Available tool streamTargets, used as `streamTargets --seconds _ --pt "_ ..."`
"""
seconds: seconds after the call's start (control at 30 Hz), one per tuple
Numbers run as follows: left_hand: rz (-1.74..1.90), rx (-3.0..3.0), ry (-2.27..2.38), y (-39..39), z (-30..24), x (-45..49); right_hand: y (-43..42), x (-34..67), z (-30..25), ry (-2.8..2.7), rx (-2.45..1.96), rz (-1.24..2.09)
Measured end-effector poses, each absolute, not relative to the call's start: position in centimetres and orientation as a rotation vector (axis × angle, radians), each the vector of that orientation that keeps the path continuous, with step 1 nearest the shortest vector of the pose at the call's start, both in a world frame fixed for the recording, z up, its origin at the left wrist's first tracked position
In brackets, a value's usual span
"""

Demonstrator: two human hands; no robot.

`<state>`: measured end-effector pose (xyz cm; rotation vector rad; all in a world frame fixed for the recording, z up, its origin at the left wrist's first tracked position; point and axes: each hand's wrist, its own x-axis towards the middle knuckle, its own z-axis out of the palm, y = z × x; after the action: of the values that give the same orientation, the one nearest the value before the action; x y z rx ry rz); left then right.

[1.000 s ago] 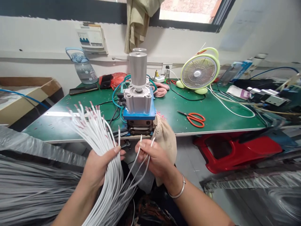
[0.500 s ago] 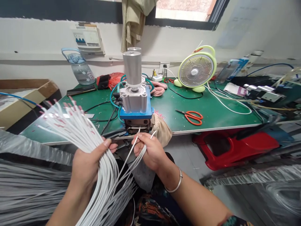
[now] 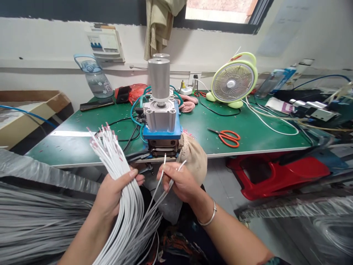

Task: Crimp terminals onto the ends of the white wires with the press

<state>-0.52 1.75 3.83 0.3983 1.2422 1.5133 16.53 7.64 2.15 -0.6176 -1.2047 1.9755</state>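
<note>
My left hand [image 3: 117, 189] is closed round a thick bundle of white cables [image 3: 131, 200], whose upper ends show pinkish-red tips. Between thumb and fingers, my right hand [image 3: 178, 180] pinches a few white cables [image 3: 158, 195]. One of these points up towards the front of a pneumatic press [image 3: 161, 119] with a blue plate and a silver cylinder; a small gap separates its end from the press. Another cable end sticks out above my right knuckles. Just right of the press hangs a beige cloth bag [image 3: 194, 158].
Orange-handled scissors [image 3: 228, 138] lie on the green table [image 3: 198, 129], with a green fan [image 3: 233, 84] behind them. A water bottle [image 3: 97, 81] and a phone [image 3: 96, 104] are at the left. A red stool [image 3: 281, 176] stands below right; more grey cables [image 3: 35, 224] lie at lower left.
My left hand has moved right with the bundle, and its red-tipped ends have drawn closer together. My right hand is slightly lower, its cable end now apart from the press.
</note>
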Motion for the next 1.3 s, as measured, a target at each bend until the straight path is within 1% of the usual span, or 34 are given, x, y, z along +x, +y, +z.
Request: streamTargets --seconds 0.23,0.43,0.53,0.63,0.77,0.87,1.07,1.2,1.3 --pt "1.415 0.810 1.449 1.4 2.4 0.6 7.4 16.3 1.8 -1.032 -0.629 2.041" --pt "1.156 1.038 1.555 1.0 2.2 1.3 7.2 15.2 2.2 -1.226 -0.755 1.969" --pt "1.129 1.114 1.602 0.6 2.3 1.3 7.3 15.0 2.3 -1.128 -0.761 1.953" --pt "1.208 1.011 1.635 0.3 2.2 0.7 7.6 15.0 2.8 -0.882 -0.746 1.978" --pt "1.529 0.632 1.423 0.4 2.6 -0.4 8.1 14.9 3.9 -0.627 -0.724 2.030" --pt "1.628 0.494 1.346 0.6 3.3 -1.1 8.2 14.6 4.7 -0.480 -0.712 2.037" --pt "1.666 0.448 1.330 0.9 3.9 -1.4 8.0 14.3 5.1 -0.396 -0.681 2.067" --pt "1.625 0.424 1.336 1.1 3.5 -1.4 8.3 14.6 4.1 -0.540 -0.663 2.043" --pt "1.485 0.417 1.319 1.0 3.3 -1.3 8.5 15.3 3.0 -0.724 -0.639 2.023"
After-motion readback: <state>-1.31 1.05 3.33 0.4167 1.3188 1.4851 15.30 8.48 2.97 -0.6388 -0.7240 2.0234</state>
